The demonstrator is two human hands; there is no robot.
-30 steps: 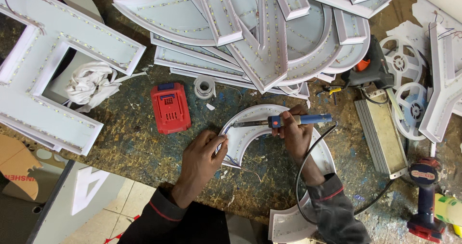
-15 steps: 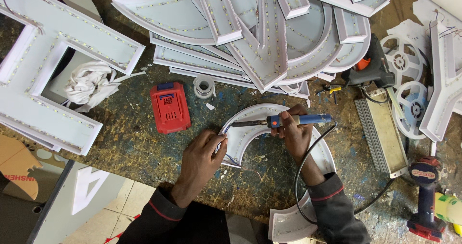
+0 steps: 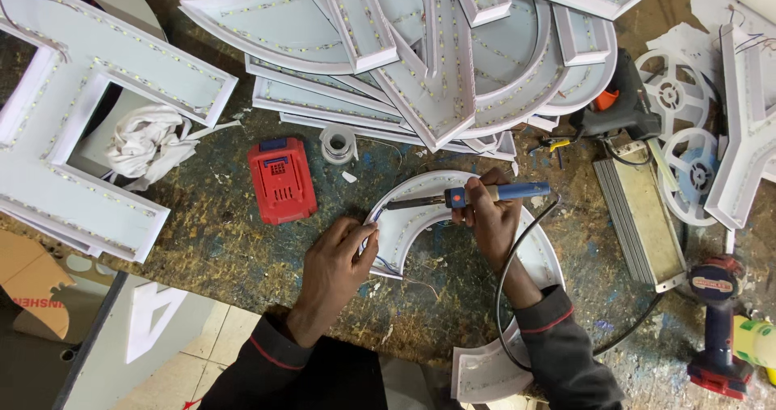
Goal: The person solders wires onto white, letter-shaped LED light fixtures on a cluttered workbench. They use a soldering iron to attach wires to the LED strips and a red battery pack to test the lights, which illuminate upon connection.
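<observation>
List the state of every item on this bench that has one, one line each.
Soldering iron: gripped by the right hand, held level, tip at the curved piece's left end.
Curved white channel piece: flat, open side up, pinned by the left hand.
Red battery pack: lying flat, detached.
Glue gun: lying down, unheld.
Cordless drill: lying down, unheld.
Solder spool: upright.

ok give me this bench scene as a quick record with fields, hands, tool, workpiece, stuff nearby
left hand: left hand pinching thin wires at the end of the curved white channel piece
right hand: right hand holding the blue-handled soldering iron, tip pointing toward the left fingers
cord: black cord loops down from the iron past the right wrist
nearby: red battery pack, solder spool, crumpled white rag, red cordless drill
background: stack of white sign letters lined with LED strips
surface: scuffed workbench
</observation>
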